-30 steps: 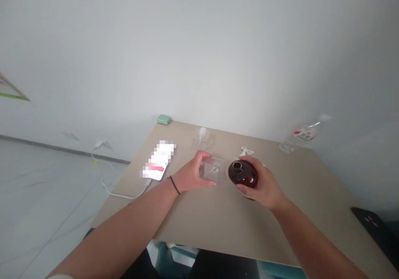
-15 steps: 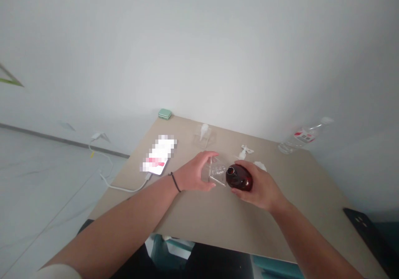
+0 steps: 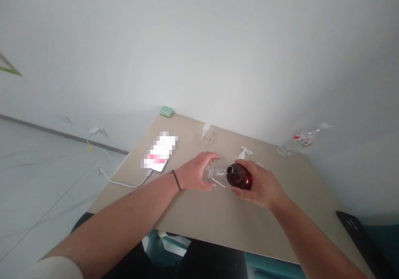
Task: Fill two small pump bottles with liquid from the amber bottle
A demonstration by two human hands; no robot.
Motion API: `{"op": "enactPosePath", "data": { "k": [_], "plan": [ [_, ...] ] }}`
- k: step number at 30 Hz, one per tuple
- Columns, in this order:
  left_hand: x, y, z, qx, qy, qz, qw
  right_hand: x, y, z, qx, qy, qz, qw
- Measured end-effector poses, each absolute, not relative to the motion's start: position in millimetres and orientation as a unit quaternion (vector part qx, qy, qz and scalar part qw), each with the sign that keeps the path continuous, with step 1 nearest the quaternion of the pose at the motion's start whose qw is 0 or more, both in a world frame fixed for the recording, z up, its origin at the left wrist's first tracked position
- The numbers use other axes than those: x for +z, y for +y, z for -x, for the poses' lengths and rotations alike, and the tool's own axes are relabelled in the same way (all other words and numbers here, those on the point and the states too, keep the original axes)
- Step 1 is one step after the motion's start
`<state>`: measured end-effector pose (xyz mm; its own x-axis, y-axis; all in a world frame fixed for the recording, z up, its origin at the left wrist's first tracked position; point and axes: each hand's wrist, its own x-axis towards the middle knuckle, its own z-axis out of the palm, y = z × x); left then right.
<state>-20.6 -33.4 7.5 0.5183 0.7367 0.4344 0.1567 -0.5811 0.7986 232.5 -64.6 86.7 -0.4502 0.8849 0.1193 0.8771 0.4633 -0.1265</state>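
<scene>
Frame centre: dark amber bottle (image 3: 240,177), held in right hand (image 3: 263,183), neck (image 3: 230,170) leftward, toward clear bottle (image 3: 215,174) held in left hand (image 3: 197,172).

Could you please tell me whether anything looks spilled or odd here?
No spill shows on the beige tabletop; only the glossy maroon bottle stands out, tilted and uncapped in the right hand toward the clear, square-edged container.

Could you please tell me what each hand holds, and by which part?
Left hand: a clear container, by its sides. Right hand: a dark-red bottle, around its body.
</scene>
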Motion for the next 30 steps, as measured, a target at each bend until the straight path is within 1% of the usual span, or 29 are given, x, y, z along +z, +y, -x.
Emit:
{"op": "enactPosePath", "data": {
  "k": [4, 14, 21, 30],
  "plan": [
    [5.8, -32.9, 19.8, 0.400, 0.284, -0.794, 0.360, 88.2, -64.6, -232.3, 0.013, -0.857, 0.511, 0.069],
    [6.3, -32.9, 18.4, 0.383, 0.298, -0.799, 0.355, 94.5, -63.8, -228.6, -0.048, -0.859, 0.509, -0.002],
    [5.6, -33.6, 17.8, 0.371, 0.307, -0.796, 0.368, 99.4, -63.5, -226.0, -0.043, -0.857, 0.513, -0.018],
    [5.3, -33.8, 17.9, 0.366, 0.308, -0.798, 0.368, 110.9, -64.5, -218.5, -0.067, -0.855, 0.509, -0.075]
  ]
}}
